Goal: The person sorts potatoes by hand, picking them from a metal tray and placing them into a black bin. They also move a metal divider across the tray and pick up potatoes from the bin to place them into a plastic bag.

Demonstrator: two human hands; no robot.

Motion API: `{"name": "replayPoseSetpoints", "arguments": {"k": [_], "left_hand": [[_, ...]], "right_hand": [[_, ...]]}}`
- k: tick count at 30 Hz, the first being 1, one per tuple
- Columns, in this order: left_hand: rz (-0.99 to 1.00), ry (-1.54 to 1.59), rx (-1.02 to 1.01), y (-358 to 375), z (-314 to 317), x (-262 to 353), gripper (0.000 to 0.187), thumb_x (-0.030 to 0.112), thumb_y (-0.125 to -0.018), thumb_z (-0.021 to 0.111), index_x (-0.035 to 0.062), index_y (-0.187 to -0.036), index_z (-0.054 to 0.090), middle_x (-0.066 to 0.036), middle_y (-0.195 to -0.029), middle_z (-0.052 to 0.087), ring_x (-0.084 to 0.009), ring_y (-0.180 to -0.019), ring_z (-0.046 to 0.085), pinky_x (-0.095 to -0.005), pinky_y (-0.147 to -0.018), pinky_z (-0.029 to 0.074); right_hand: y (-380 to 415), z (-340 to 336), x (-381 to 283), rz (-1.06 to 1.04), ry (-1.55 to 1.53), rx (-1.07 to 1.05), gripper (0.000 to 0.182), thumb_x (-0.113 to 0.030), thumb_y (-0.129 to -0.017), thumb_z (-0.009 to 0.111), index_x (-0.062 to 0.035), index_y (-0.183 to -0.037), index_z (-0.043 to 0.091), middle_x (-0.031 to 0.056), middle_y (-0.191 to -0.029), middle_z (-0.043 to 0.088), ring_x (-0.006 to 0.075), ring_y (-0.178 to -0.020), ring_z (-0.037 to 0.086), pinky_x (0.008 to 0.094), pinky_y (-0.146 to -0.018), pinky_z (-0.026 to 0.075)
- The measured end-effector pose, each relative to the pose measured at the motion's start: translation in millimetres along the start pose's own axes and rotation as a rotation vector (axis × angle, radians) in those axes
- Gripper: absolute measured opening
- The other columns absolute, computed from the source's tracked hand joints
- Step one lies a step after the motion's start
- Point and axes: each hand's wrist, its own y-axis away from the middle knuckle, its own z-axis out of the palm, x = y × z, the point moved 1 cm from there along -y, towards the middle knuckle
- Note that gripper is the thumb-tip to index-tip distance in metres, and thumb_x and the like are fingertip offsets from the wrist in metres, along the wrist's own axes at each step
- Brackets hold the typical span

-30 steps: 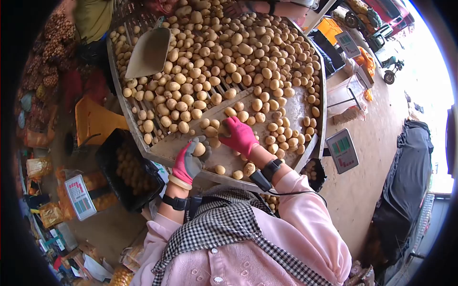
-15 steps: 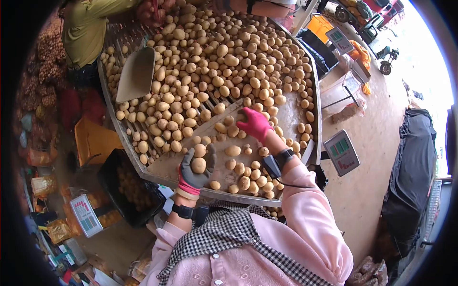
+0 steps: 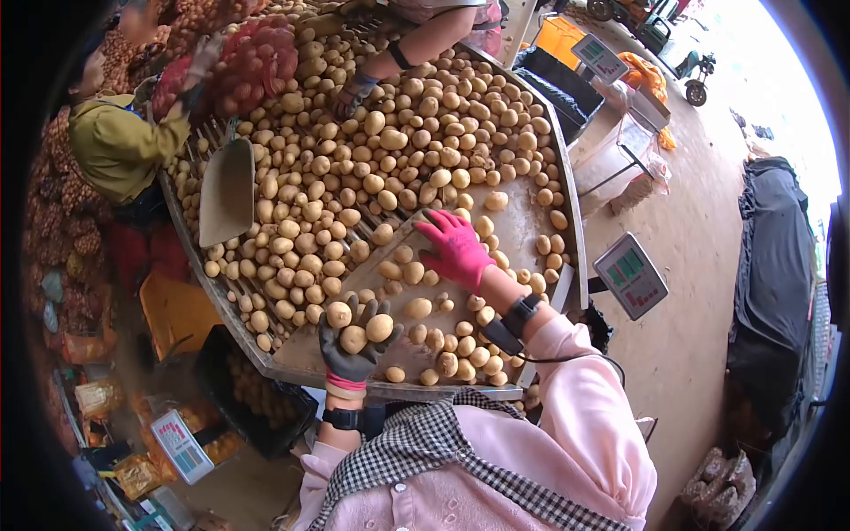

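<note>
My left hand (image 3: 345, 361), in a dark grey glove with a pink cuff, is turned palm up near the front edge of the sorting table (image 3: 292, 358). Its fingers cup potatoes (image 3: 352, 339); three show in or against the palm. My right hand (image 3: 456, 251), in a pink glove, reaches over the bare board with palm down and fingers apart. Potatoes (image 3: 413, 272) lie just left of it, beside its thumb, and nothing is visibly gripped. A loose group of potatoes (image 3: 465, 347) rests between my hands and the table's front rim.
A large heap of potatoes (image 3: 310, 203) covers the slatted far side, with a metal scoop (image 3: 227, 195) on it. Across the table, a co-worker's gloved hand (image 3: 354, 96) touches the heap. Another person (image 3: 115, 146) stands by red net sacks (image 3: 257, 66). A black crate (image 3: 257, 389) and scales (image 3: 630, 276) flank the table.
My left hand has gone from one clearly held potato to three. My right hand's fingers have spread and moved slightly left. A co-worker's arm has come in over the heap, and my view has shifted.
</note>
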Motion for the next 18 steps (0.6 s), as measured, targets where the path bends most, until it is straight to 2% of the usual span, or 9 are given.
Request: {"name": "replayPoseSetpoints", "arguments": {"k": [2, 3, 5, 8, 11, 13, 15, 16, 18], "left_hand": [[0.025, -0.031, -0.011, -5.8, -3.5, -0.3, 0.067, 0.065, -0.095, 0.04, 0.0164, -0.138, 0.056, -0.008, -0.142, 0.055, -0.0306, -0.142, 0.037, -0.0684, -0.114, 0.019], [0.052, -0.064, -0.023, -7.8, -5.1, -1.7, 0.066, 0.066, -0.094, 0.041, 0.0173, -0.136, 0.057, -0.007, -0.138, 0.059, -0.0304, -0.139, 0.042, -0.0688, -0.114, 0.02], [0.042, -0.034, 0.048, -15.1, 5.3, -5.9, 0.064, 0.066, -0.093, 0.043, 0.0195, -0.134, 0.06, -0.006, -0.133, 0.063, -0.0301, -0.133, 0.049, -0.0684, -0.113, 0.021], [-0.014, -0.04, 0.1, -28.5, 9.9, -9.4, 0.062, 0.065, -0.094, 0.043, 0.0221, -0.135, 0.058, -0.011, -0.141, 0.056, -0.0313, -0.136, 0.046, -0.0685, -0.113, 0.02], [-0.107, 0.075, 0.126, -39.6, 3.0, -14.9, 0.064, 0.065, -0.094, 0.043, 0.0219, -0.14, 0.053, -0.012, -0.149, 0.046, -0.033, -0.14, 0.039, -0.068, -0.113, 0.02], [-0.115, 0.036, 0.093, -43.9, 9.3, -22.7, 0.067, 0.066, -0.093, 0.042, 0.0194, -0.142, 0.049, -0.012, -0.153, 0.041, -0.0342, -0.143, 0.033, -0.0673, -0.113, 0.022], [-0.135, -0.019, 0.131, -52.6, 26.5, -28.0, 0.069, 0.067, -0.092, 0.044, 0.0156, -0.138, 0.052, -0.012, -0.153, 0.041, -0.0342, -0.142, 0.035, -0.0677, -0.112, 0.024], [-0.105, -0.053, 0.232, -55.6, 26.6, -27.9, 0.062, 0.062, -0.093, 0.044, 0.0163, -0.134, 0.055, -0.012, -0.142, 0.051, -0.036, -0.135, 0.044, -0.068, -0.11, 0.028], [-0.108, -0.035, 0.191, -54.8, 9.3, -20.3, 0.062, 0.062, -0.093, 0.044, 0.0165, -0.133, 0.055, -0.011, -0.14, 0.053, -0.0356, -0.133, 0.045, -0.0677, -0.11, 0.029]], "right_hand": [[3.6, -8.9, 18.9, -0.015, 0.111, 0.177, 0.059, -0.034, -0.077, 0.074, -0.016, -0.13, 0.053, 0.0151, -0.14, 0.047, 0.0359, -0.133, 0.04, 0.053, -0.109, 0.032], [0.0, -18.5, 35.9, 0.173, 0.215, 0.304, 0.055, -0.031, -0.077, 0.073, -0.0174, -0.127, 0.055, 0.0148, -0.137, 0.049, 0.035, -0.13, 0.044, 0.0537, -0.106, 0.034], [-3.1, -19.2, 67.6, 0.649, 0.277, 0.243, 0.053, -0.028, -0.076, 0.074, -0.0167, -0.125, 0.056, 0.0143, -0.136, 0.05, 0.0349, -0.126, 0.048, 0.054, -0.101, 0.038], [-9.3, -21.4, 89.0, 0.883, 0.009, 0.086, 0.055, -0.028, -0.076, 0.074, -0.0146, -0.126, 0.056, 0.0143, -0.132, 0.054, 0.035, -0.12, 0.052, 0.0498, -0.097, 0.043], [-1.1, -15.5, 69.0, 0.663, -0.372, 0.284, 0.062, -0.03, -0.075, 0.077, -0.0134, -0.13, 0.054, 0.0142, -0.126, 0.058, 0.0334, -0.118, 0.055, 0.0447, -0.097, 0.046], [14.5, -14.5, 27.6, 0.51, -0.874, 0.117, 0.065, -0.032, -0.076, 0.079, -0.0101, -0.132, 0.053, 0.0164, -0.121, 0.06, 0.032, -0.117, 0.056, 0.0404, -0.102, 0.045], [24.6, -14.9, -9.6, 0.216, -1.115, -0.208, 0.068, -0.034, -0.077, 0.079, -0.0082, -0.133, 0.052, 0.0176, -0.126, 0.057, 0.0312, -0.119, 0.056, 0.0405, -0.105, 0.044], [17.9, -17.2, -1.6, 0.213, -1.11, -0.205, 0.068, -0.034, -0.077, 0.079, -0.0082, -0.133, 0.052, 0.0176, -0.126, 0.057, 0.0312, -0.119, 0.056, 0.0405, -0.105, 0.044], [-3.1, -26.7, 25.8, 0.181, -0.795, 0.0, 0.069, -0.035, -0.08, 0.077, -0.0075, -0.136, 0.048, 0.019, -0.131, 0.054, 0.0343, -0.122, 0.053, 0.0414, -0.107, 0.042]]}}
